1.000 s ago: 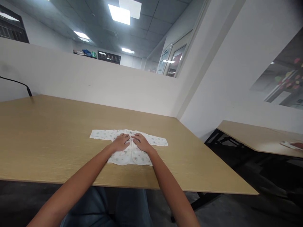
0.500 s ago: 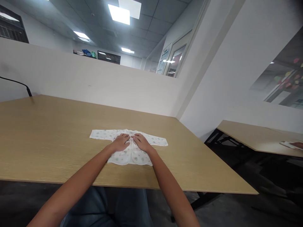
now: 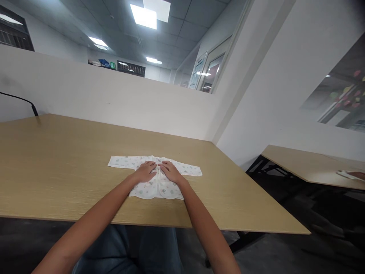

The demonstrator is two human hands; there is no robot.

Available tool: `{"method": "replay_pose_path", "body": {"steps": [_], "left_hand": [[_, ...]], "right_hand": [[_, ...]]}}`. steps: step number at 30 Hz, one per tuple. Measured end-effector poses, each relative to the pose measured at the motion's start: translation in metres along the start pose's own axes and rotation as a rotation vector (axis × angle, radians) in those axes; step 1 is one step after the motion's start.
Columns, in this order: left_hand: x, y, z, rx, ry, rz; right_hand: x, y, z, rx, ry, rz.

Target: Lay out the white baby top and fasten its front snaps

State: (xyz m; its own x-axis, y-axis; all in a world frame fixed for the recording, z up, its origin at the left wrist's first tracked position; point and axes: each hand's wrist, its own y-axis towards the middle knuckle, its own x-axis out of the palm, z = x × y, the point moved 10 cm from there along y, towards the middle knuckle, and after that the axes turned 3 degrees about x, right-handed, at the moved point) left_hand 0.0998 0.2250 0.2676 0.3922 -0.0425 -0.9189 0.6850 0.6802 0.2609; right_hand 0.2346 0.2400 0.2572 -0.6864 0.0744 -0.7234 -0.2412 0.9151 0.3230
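A small white baby jacket [image 3: 169, 190] with a faint printed pattern lies spread on the wooden table [image 3: 71, 163], its sleeves stretched out to both sides. My left hand [image 3: 146, 172] rests flat on the left chest of the garment, fingers extended toward the middle. Opposite it, my right hand [image 3: 170, 171] lies flat on the right chest, palm down. The fingertips of both hands come close together just below the collar, where a small dark label shows. My hands and forearms cover part of the front.
Behind the table stands a low white partition [image 3: 114, 99], with a wall on the right. A black cable [image 3: 21, 98] rises at the far left. On a second table [image 3: 302, 163] at right, another person's hand [image 3: 357, 175] is beside a white item.
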Motion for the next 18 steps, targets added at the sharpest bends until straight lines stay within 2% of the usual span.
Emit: {"method": "replay_pose_path", "body": {"steps": [18], "left_hand": [[0.0069,0.0026,-0.0053,0.019,0.001,0.012]], "right_hand": [[0.0026,-0.0008,0.0011,0.004,-0.021,-0.013]]}}
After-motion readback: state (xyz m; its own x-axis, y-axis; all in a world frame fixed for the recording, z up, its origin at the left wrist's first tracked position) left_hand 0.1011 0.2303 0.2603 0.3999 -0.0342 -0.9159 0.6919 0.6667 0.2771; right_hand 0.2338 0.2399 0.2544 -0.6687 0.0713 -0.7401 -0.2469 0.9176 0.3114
